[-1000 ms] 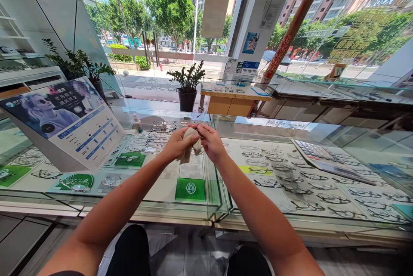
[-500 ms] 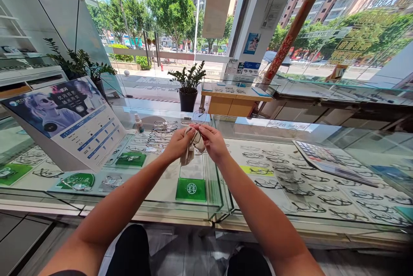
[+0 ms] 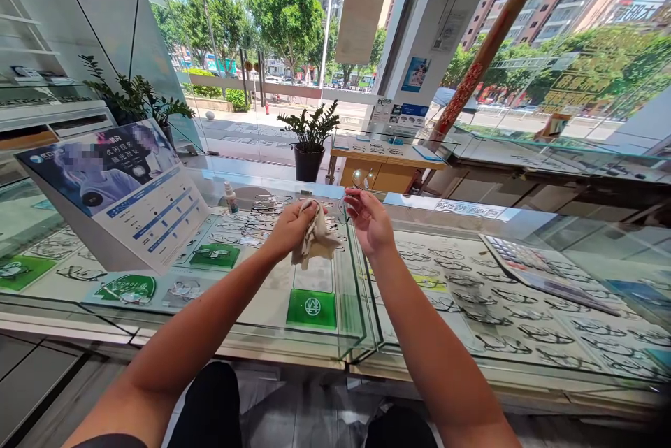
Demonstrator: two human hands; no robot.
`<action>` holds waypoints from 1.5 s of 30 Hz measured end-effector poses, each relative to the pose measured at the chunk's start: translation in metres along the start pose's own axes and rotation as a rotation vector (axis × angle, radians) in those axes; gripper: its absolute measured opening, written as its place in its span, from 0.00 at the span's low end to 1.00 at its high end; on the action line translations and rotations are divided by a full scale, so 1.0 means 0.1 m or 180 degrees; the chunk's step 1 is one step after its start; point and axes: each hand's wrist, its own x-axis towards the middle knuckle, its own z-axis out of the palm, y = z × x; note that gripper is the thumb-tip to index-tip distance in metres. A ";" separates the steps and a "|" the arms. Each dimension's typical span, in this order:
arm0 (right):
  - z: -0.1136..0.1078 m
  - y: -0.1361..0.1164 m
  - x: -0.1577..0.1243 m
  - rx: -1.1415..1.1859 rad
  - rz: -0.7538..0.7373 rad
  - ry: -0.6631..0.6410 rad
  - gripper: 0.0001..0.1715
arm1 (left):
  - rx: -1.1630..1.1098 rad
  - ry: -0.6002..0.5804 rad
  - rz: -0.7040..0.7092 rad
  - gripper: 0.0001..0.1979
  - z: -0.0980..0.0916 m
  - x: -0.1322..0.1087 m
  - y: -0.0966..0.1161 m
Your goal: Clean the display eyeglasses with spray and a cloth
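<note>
My left hand (image 3: 292, 226) is closed around a crumpled beige cleaning cloth (image 3: 317, 241), which hangs down over the glass display counter. To its right, my right hand (image 3: 375, 224) pinches a thin-framed pair of eyeglasses (image 3: 363, 178) between thumb and fingers. One lens stands up above the fingertips; part of the frame is hidden by the hand. The cloth and the glasses are a short way apart. Beneath the hands, a green block with a white logo (image 3: 312, 308) lies in the glass case.
Rows of eyeglasses (image 3: 503, 301) lie inside the glass cases. A folded display card (image 3: 157, 207) stands at left, near a small spray bottle (image 3: 230, 198). A potted plant (image 3: 308, 160) is behind the counter. A calculator-like tray (image 3: 539, 270) lies at right.
My right hand has moved right and slightly up with the eyeglasses, away from the cloth. The cloth now hangs from my left hand alone. The view has shifted slightly.
</note>
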 end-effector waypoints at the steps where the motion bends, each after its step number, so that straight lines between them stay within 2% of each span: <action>1: 0.00 0.00 0.00 0.0018 0.0003 0.0008 0.14 | 0.0025 -0.0120 -0.0045 0.33 0.01 -0.02 0.01; 7: 0.02 -0.02 -0.01 0.0035 0.0054 -0.0069 0.13 | 0.0203 -0.1069 -0.0394 0.32 0.04 -0.10 0.04; 11: 0.02 -0.02 -0.01 -0.0050 0.0075 -0.0121 0.13 | 0.0555 -0.1647 -0.0311 0.29 0.02 -0.12 0.00; 16: 0.03 -0.02 -0.01 -0.0037 0.0073 -0.0180 0.13 | 0.0999 -0.1978 -0.0251 0.20 0.02 -0.14 -0.07; 19: 0.05 -0.02 -0.02 -0.0033 0.0082 -0.0224 0.13 | 0.1033 -0.2232 -0.0269 0.18 0.02 -0.14 -0.07; 23: 0.07 -0.03 -0.03 -0.0094 0.0064 -0.0276 0.13 | 0.1080 -0.2503 -0.0076 0.17 0.03 -0.13 -0.04; 25: 0.07 -0.04 -0.04 -0.0124 0.0067 -0.0312 0.14 | 0.1090 -0.2322 0.0007 0.18 0.05 -0.11 -0.03; 26: 0.07 -0.04 -0.04 -0.0139 0.0079 -0.0335 0.14 | 0.1149 -0.2067 0.0085 0.18 0.05 -0.10 -0.03; 29: 0.08 -0.05 -0.05 -0.0170 0.0139 -0.0435 0.15 | 0.1636 -0.0835 0.0588 0.19 0.02 -0.06 -0.04; 31: 0.08 -0.06 -0.05 -0.0213 0.0203 -0.0540 0.15 | 0.2029 -0.0014 0.1046 0.16 -0.04 -0.03 -0.05; 33: 0.07 -0.06 -0.05 -0.0290 0.0282 -0.0670 0.17 | 0.2310 0.0537 0.1481 0.17 -0.11 0.00 -0.06; 34: 0.07 -0.07 -0.05 -0.0330 0.0321 -0.0742 0.17 | 0.2402 0.0698 0.1662 0.22 -0.14 0.01 -0.07; 37: 0.07 -0.08 -0.05 -0.0449 0.0452 -0.1015 0.19 | 0.2575 0.0752 0.2003 0.40 -0.21 0.03 -0.07; 39: 0.06 -0.09 -0.05 -0.0544 0.0560 -0.1241 0.19 | 0.2625 0.0590 0.2081 0.44 -0.23 0.03 -0.06; 45: 0.05 -0.13 -0.06 -0.0727 0.0663 -0.1662 0.17 | 0.2717 0.0357 0.2160 0.34 -0.24 0.05 -0.01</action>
